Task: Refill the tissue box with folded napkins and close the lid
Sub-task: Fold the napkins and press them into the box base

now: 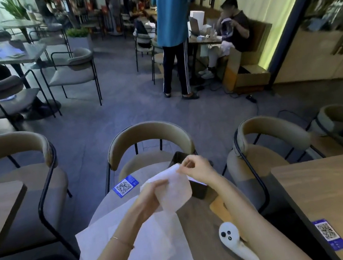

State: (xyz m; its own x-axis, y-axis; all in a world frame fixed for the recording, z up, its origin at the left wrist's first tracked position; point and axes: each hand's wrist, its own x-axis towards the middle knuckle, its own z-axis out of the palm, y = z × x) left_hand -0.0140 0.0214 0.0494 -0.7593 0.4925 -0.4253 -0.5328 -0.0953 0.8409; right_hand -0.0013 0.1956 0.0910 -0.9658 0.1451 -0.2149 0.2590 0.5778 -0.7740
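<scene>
I hold one white napkin (174,191) up over the wooden table (206,221). My left hand (149,198) grips its near left side; my right hand (195,168) pinches its far top edge between thumb and fingers. Behind the napkin stands the black tissue box (196,187), mostly hidden by the napkin and my right hand, its opening showing a strip of white. More white napkins (125,239) lie spread on the table's left part under my left forearm.
A white handheld controller (235,244) lies on the table at the right, near my right forearm. A blue QR sticker (126,186) sits at the far table edge. Chairs (149,145) ring the table; another table (340,192) stands right. People are farther back.
</scene>
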